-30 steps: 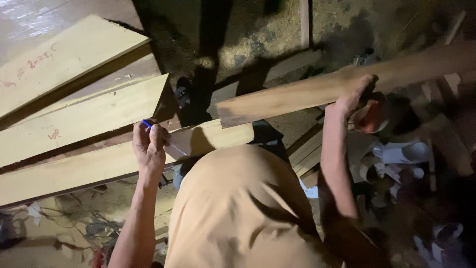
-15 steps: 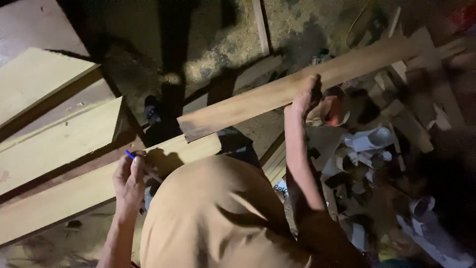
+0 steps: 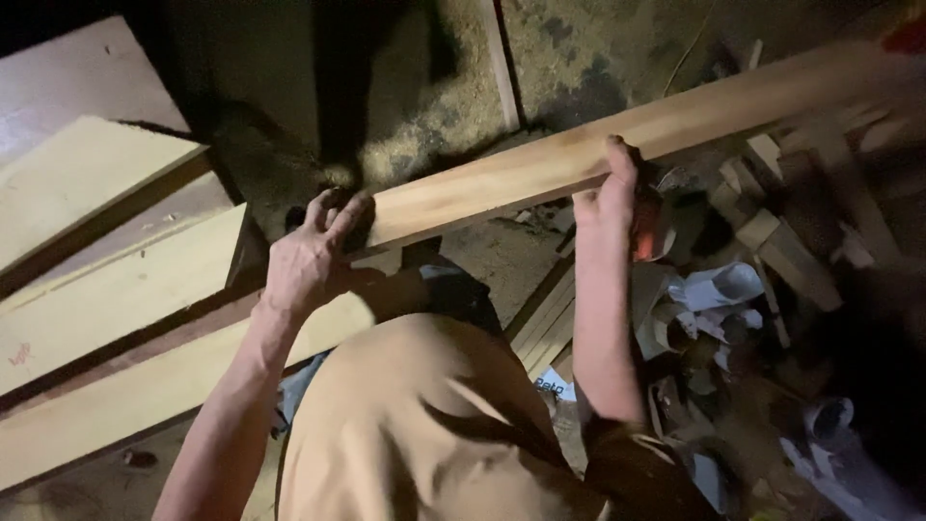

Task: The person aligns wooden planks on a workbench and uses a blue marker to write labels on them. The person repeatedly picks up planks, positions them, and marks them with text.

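Note:
A long wooden plank (image 3: 502, 178) runs from the centre up to the top right, held above the floor. My left hand (image 3: 313, 251) grips its near end, fingers over the end edge. My right hand (image 3: 610, 198) grips the plank further along, thumb over its top edge. The blue pen seen in my left hand earlier is hidden or out of sight. My tan shirt (image 3: 424, 434) fills the lower middle.
Several pale boards (image 3: 106, 280) lie stacked at the left. A pile of wood offcuts (image 3: 781, 241) and white pipe pieces (image 3: 719, 285) lies at the right. Sawdust covers the floor (image 3: 434, 87) beyond, with a thin wooden strip (image 3: 502, 58) on it.
My left hand rose from the lower board, where it held a blue pen, and took hold of the plank's near end. The right hand kept its grip on the plank.

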